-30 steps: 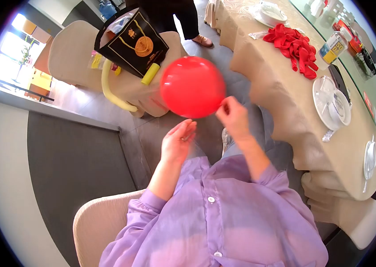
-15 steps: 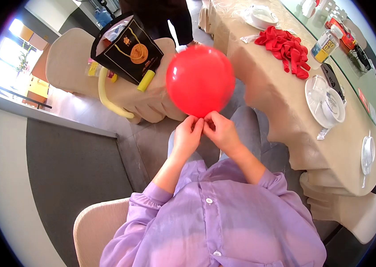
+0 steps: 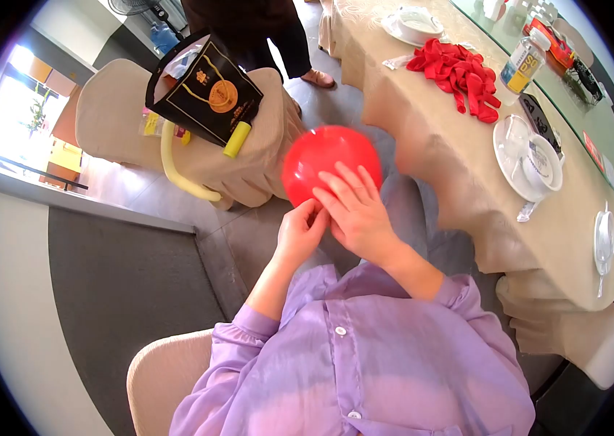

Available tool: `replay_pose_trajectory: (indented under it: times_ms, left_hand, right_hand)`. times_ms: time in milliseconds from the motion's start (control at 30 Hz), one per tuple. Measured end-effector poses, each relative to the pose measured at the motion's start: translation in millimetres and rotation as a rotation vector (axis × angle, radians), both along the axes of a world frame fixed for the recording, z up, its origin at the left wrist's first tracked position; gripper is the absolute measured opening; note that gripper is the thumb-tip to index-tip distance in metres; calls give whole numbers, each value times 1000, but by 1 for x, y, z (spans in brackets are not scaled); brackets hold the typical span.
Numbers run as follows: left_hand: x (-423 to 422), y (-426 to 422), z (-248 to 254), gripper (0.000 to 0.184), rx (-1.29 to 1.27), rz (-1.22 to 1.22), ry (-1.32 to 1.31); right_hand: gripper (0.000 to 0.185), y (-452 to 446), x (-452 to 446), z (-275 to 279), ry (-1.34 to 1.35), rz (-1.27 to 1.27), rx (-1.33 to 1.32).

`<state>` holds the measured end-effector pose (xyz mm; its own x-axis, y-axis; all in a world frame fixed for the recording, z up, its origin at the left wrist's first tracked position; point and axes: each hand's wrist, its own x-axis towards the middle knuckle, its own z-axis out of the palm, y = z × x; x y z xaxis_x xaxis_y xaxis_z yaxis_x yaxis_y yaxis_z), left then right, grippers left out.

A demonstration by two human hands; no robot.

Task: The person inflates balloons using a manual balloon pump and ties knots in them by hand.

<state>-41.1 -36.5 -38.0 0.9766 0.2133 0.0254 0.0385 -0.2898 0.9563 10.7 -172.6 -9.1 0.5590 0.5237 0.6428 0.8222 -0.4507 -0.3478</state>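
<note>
A round, inflated red balloon (image 3: pixel 314 160) is in front of me above my knees. My left hand (image 3: pixel 299 231) pinches it at the near, lower end, thumb and fingers closed together; the neck itself is hidden between them. My right hand (image 3: pixel 356 218) lies against the balloon's near right side with its fingers stretched out and spread. On the table to the right is a heap of uninflated red balloons (image 3: pixel 459 76), apart from both hands.
A cloth-covered table (image 3: pixel 423 138) runs along my right, bearing a bottle (image 3: pixel 525 62), a phone (image 3: pixel 541 123) and packaged dishes (image 3: pixel 539 166). Ahead left, a chair (image 3: pixel 114 109) holds a black bag (image 3: pixel 209 91), a yellow-green cylinder (image 3: pixel 237 139) and a long pale-yellow balloon (image 3: pixel 172 163). A person (image 3: pixel 249 33) stands beyond.
My right hand has let go of the balloon's neck and spread its fingers over the balloon's side. The balloon sits lower and looks smaller. The left hand keeps its pinch.
</note>
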Motion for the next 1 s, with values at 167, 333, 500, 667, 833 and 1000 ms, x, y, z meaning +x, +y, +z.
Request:
replay_pose_trajectory:
  times_ms: [167,333,500,667,833,1000]
  left_hand:
    - [-7,5,19,12,-127,-94,67]
    - [-12,8,34,12,-550,-40,227]
    - [-6,8,36,14,-658,-12,222]
    - [-1,11,33,13,-322,-60,198]
    - [-5,17,38,12,-546,-20,285]
    - [4,14,39,13,-424,-43,177]
  right_hand:
    - [27,-2,8,-12,48,179,-112]
    - [22,-9,9,-11,127,218,-82]
    - [22,-7,8,-6,182,223,-53]
    - [22,-1,10,-14,154,251,5]
    - [18,-6,6,-10,170,247,-59]
    - [15,2,11,-8,203,232,-31]
